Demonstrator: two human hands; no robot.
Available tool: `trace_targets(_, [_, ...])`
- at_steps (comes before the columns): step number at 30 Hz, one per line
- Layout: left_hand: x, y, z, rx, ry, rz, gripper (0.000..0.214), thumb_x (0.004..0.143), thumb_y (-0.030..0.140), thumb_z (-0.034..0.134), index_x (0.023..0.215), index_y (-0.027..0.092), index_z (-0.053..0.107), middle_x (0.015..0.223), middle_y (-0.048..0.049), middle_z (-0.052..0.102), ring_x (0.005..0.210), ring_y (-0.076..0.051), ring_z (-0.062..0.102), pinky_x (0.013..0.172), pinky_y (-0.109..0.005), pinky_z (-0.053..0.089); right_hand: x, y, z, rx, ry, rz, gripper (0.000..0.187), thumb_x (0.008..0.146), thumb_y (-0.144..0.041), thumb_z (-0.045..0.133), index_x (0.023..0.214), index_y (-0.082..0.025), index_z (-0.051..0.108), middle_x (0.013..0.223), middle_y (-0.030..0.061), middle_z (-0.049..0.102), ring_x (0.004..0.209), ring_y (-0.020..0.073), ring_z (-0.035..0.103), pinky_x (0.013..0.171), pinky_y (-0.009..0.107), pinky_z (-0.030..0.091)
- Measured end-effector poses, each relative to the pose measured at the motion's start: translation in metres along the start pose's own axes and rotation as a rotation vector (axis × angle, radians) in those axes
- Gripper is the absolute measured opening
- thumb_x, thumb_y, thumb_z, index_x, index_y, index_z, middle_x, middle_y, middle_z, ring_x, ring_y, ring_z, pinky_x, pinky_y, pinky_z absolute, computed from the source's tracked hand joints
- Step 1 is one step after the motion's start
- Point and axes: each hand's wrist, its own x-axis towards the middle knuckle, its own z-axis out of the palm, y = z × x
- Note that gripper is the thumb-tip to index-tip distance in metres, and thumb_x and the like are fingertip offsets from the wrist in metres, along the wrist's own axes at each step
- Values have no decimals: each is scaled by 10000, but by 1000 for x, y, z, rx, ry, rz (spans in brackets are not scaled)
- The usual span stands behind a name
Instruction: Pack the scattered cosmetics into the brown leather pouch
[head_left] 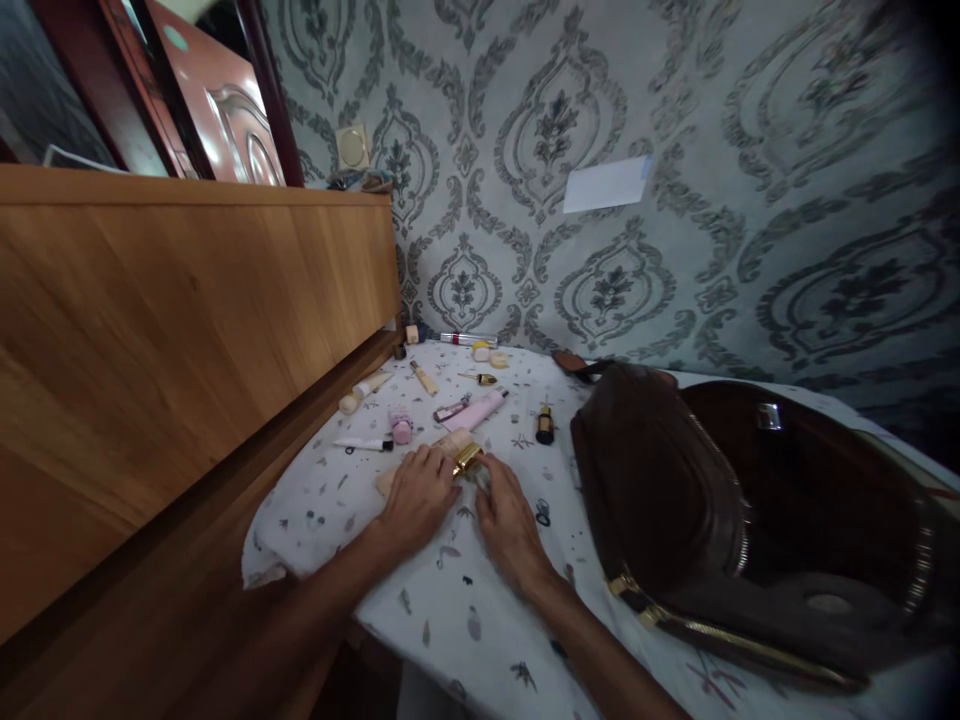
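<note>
My left hand [416, 495] and my right hand [508, 518] meet over a white patterned cloth [465, 600]. Between their fingertips is a small bottle with a gold cap [468, 460]; both hands have their fingers curled onto it. The bottle lies against a beige tube [448, 445] that reaches under my left hand. Just beyond are a small pink jar [401, 425], a pink tube [475, 410] and a small dark bottle with a gold cap [544, 426].
A large open dark brown bag [675, 500] with gold zips fills the right side. More cosmetics lie toward the patterned wall: a white tube [364, 444], cream tubes [364, 390], a red-banded tube [468, 339]. A tall wooden panel [165, 340] borders the left.
</note>
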Motion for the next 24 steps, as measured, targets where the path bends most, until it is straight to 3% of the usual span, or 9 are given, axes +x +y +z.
trace_targets(8, [-5,4,5,-19,122,61,125,910,144,471,927,185,588,896,-96,635,903,-269,548,804,-411,408,-1,1,1,3,-25,4,432,821,-129,398,1232,-189,516,1255,125,564,1221,261,490,1062,498,391])
trace_targets(15, [-7,-3,3,-303,152,-27,145,932,223,466,1010,203,587,930,-79,654,893,-242,574,796,-372,436,-1,-3,-6,66,-24,17,464,827,-127,406,1278,-202,487,1245,117,575,1186,253,519,1032,484,420])
trace_targets(20, [-7,-7,-3,-565,205,-67,162,941,248,452,1014,208,591,960,-71,653,924,-219,579,832,-344,440,4,-3,-12,251,-6,158,416,805,-151,442,1209,-187,529,1160,104,636,1079,234,597,955,441,479])
trace_targets(24, [-5,-12,-5,-748,208,-200,145,907,278,511,992,210,607,923,-44,661,863,-195,591,780,-300,442,10,1,-12,442,33,309,378,763,-212,512,1135,-179,574,1080,103,675,996,226,639,895,410,508])
